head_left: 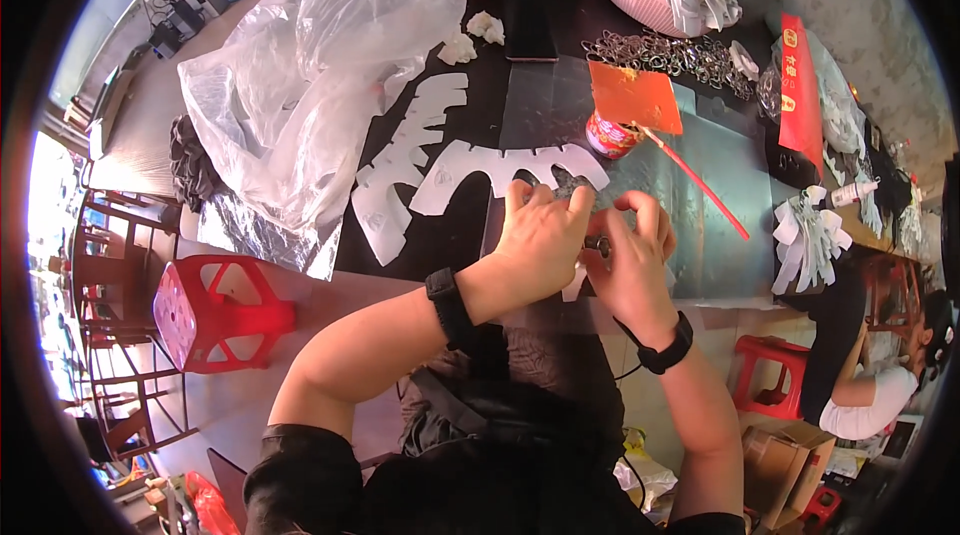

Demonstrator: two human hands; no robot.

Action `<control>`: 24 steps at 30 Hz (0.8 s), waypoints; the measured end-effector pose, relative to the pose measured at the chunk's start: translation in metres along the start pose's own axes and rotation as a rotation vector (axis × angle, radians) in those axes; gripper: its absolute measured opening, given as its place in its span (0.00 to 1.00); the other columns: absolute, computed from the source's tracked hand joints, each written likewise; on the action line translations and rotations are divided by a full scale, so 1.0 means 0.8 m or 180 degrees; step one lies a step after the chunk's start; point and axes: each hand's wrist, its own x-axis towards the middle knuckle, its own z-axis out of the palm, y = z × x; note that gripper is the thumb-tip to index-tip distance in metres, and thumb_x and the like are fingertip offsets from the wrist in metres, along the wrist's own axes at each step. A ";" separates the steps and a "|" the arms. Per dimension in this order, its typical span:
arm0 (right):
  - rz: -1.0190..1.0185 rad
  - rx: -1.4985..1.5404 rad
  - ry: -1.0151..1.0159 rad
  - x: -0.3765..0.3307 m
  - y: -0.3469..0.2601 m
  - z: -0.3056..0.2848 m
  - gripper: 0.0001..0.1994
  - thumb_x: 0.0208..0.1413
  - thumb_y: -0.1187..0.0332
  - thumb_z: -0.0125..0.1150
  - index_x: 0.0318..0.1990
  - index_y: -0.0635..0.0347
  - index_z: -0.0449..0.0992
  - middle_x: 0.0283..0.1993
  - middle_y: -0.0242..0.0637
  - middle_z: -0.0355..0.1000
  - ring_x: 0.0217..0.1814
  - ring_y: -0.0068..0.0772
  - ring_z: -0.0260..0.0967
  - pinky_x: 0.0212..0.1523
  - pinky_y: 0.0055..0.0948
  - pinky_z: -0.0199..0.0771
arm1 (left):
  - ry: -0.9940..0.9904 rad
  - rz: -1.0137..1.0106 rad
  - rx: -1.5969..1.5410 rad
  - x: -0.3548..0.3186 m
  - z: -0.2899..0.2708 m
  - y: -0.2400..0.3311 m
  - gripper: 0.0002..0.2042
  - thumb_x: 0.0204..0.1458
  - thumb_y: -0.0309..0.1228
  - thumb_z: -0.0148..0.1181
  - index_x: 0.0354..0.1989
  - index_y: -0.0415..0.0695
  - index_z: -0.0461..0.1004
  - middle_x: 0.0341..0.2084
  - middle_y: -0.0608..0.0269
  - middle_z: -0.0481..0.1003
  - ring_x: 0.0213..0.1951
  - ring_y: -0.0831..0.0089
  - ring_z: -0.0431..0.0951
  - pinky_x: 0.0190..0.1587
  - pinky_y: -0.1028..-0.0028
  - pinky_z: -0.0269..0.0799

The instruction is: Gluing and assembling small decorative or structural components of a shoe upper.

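My left hand [540, 240] and my right hand [637, 260] are close together over the near edge of the dark table, fingers bent in a pinch. A dark grey, speckled piece [572, 185] shows at the left fingertips; its full shape is hidden. By the right fingers is a small dark metal ring [598, 244], partly covered. Just beyond the left hand lies a white arched strip with notched edges [508, 171]. A second white notched strip [408, 163] is to its left. A sliver of white material shows below the hands.
A red can [611, 138] carries an orange card [636, 97], with a red stick [705, 190] beside it. Many metal rings [670, 60] lie beyond. A pink basket [650, 3] holds white pieces. Clear plastic sheeting [320, 85] covers the left. A person [870, 385] sits at right.
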 end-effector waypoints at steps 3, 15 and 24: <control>-0.0132 -0.0008 0.0078 -0.005 0.005 -0.001 0.09 0.36 0.76 0.66 0.26 0.51 0.75 0.49 0.36 0.62 0.56 0.45 0.57 0.55 0.45 0.49 | 0.0427 0.0091 0.0171 0.000 0.004 -0.004 0.27 0.37 0.26 0.62 0.50 0.42 0.63 0.37 0.55 0.71 0.46 0.56 0.68 0.52 0.56 0.53; -0.0241 -0.0087 0.0455 -0.025 0.009 0.011 0.08 0.38 0.73 0.67 0.27 0.48 0.76 0.46 0.29 0.65 0.55 0.40 0.60 0.54 0.41 0.50 | 0.0262 -0.0292 0.0195 0.003 -0.011 -0.013 0.35 0.32 0.29 0.65 0.56 0.46 0.60 0.50 0.52 0.58 0.55 0.50 0.58 0.56 0.55 0.53; -0.0964 -0.0255 0.0184 -0.029 0.021 0.002 0.11 0.38 0.76 0.62 0.33 0.53 0.76 0.49 0.26 0.68 0.57 0.36 0.60 0.55 0.40 0.53 | 0.0292 -0.0390 0.0202 0.003 -0.012 -0.013 0.36 0.30 0.30 0.67 0.55 0.46 0.61 0.49 0.52 0.58 0.54 0.50 0.58 0.55 0.55 0.54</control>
